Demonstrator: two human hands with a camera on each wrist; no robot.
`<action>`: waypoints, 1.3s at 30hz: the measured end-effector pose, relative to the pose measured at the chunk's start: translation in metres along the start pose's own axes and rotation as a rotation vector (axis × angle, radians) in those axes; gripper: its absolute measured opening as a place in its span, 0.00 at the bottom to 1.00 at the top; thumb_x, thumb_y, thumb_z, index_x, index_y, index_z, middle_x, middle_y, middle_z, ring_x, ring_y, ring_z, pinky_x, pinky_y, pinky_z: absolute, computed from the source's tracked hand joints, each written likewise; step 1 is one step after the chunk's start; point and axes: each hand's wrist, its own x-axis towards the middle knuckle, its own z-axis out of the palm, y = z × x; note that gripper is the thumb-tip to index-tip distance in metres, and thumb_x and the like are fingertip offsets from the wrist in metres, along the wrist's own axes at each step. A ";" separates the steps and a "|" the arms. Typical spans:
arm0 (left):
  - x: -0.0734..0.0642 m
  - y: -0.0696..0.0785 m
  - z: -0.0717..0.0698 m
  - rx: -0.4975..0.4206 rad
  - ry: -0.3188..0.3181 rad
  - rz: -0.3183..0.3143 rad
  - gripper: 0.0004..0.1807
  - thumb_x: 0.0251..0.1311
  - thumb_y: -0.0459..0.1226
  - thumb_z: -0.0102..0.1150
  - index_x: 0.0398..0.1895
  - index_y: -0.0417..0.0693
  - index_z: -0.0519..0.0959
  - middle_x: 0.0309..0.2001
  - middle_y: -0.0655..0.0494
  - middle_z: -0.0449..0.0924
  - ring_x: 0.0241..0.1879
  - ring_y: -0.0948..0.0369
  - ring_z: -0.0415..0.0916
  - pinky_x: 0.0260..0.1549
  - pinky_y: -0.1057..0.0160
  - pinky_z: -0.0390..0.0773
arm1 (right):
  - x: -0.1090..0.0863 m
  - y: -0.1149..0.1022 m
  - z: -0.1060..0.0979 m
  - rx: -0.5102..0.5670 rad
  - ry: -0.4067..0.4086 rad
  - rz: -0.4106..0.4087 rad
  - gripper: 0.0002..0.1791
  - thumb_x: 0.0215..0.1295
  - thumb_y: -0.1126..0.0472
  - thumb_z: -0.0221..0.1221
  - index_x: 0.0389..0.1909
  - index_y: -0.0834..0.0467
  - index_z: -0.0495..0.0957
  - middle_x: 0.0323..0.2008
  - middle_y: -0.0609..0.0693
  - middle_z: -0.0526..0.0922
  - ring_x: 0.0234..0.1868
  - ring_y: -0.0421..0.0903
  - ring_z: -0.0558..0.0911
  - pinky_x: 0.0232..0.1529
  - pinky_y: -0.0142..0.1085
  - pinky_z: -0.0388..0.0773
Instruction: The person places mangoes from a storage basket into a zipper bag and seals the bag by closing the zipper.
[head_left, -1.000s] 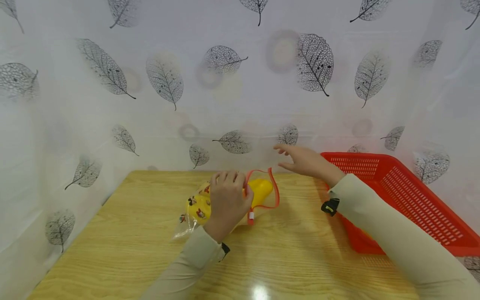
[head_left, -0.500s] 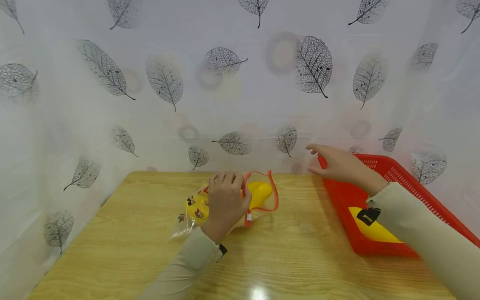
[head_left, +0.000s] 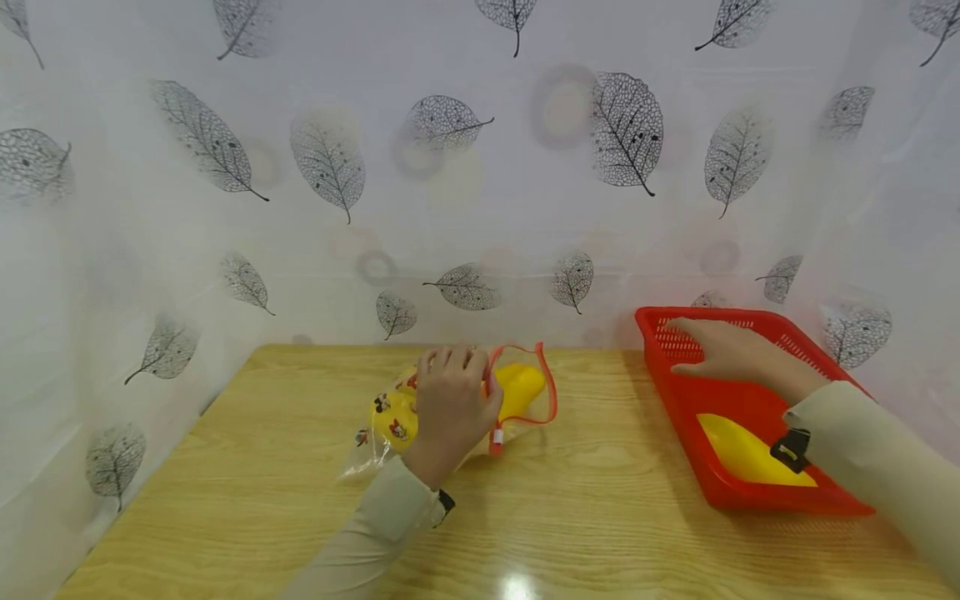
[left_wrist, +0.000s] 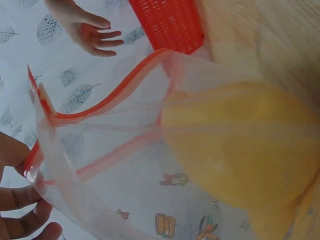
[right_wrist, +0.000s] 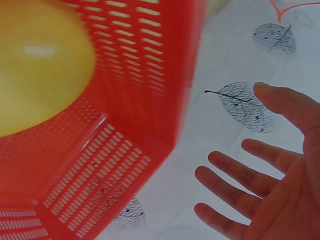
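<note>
- A clear printed bag (head_left: 396, 418) lies on the bench (head_left: 262, 475), holding a yellow thing (head_left: 522, 388).
- The left hand (head_left: 455, 408) pinches the bag's red-edged mouth in its curled fingers.
- Farther right is a red basket (head_left: 678, 421), the right hand (head_left: 731, 354) above it, fingers spread, gripping nothing.
- Another yellow thing (head_left: 742, 454) lies in the basket.
</note>
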 end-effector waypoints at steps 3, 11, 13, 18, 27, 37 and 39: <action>0.000 0.000 0.000 -0.002 -0.003 0.000 0.06 0.46 0.38 0.64 0.25 0.48 0.77 0.27 0.54 0.77 0.34 0.54 0.75 0.44 0.53 0.72 | -0.005 0.010 0.005 -0.002 -0.013 -0.008 0.46 0.48 0.44 0.67 0.66 0.61 0.62 0.61 0.63 0.71 0.60 0.64 0.71 0.52 0.63 0.71; 0.001 0.000 0.000 -0.010 0.006 0.010 0.07 0.46 0.38 0.64 0.23 0.48 0.75 0.26 0.54 0.76 0.33 0.54 0.74 0.44 0.53 0.72 | -0.012 0.027 0.010 -0.025 -0.087 -0.041 0.46 0.44 0.42 0.68 0.61 0.65 0.68 0.56 0.66 0.75 0.55 0.66 0.74 0.48 0.62 0.73; 0.001 -0.001 0.000 -0.009 0.005 0.012 0.07 0.46 0.38 0.63 0.22 0.48 0.74 0.26 0.54 0.76 0.33 0.54 0.74 0.44 0.53 0.72 | -0.013 0.029 0.011 -0.027 -0.131 -0.039 0.45 0.44 0.42 0.68 0.60 0.64 0.68 0.56 0.66 0.75 0.54 0.66 0.75 0.47 0.61 0.74; 0.000 -0.001 0.000 -0.008 -0.003 0.013 0.07 0.47 0.38 0.63 0.21 0.48 0.73 0.26 0.54 0.77 0.33 0.54 0.74 0.44 0.53 0.72 | -0.014 0.032 0.016 -0.022 -0.222 -0.037 0.44 0.45 0.42 0.68 0.59 0.64 0.69 0.55 0.66 0.76 0.53 0.65 0.75 0.46 0.60 0.75; 0.001 0.001 -0.003 -0.022 -0.017 0.006 0.07 0.47 0.38 0.63 0.22 0.48 0.74 0.27 0.54 0.77 0.34 0.54 0.74 0.45 0.52 0.73 | -0.017 0.034 0.021 -0.017 -0.356 -0.019 0.45 0.42 0.43 0.69 0.58 0.68 0.69 0.52 0.68 0.76 0.52 0.67 0.74 0.47 0.61 0.74; -0.001 -0.001 -0.003 -0.015 -0.025 0.008 0.06 0.46 0.38 0.64 0.25 0.47 0.77 0.27 0.54 0.77 0.34 0.55 0.74 0.44 0.53 0.72 | -0.014 0.049 0.033 0.030 -0.500 -0.018 0.44 0.39 0.43 0.71 0.55 0.65 0.71 0.49 0.62 0.79 0.45 0.59 0.78 0.45 0.57 0.77; -0.001 -0.002 -0.003 -0.016 -0.019 0.017 0.06 0.46 0.38 0.64 0.25 0.47 0.77 0.27 0.54 0.76 0.34 0.55 0.74 0.44 0.53 0.72 | -0.012 0.050 0.035 0.034 -0.517 -0.013 0.43 0.39 0.43 0.71 0.54 0.63 0.72 0.48 0.59 0.79 0.44 0.56 0.79 0.44 0.56 0.78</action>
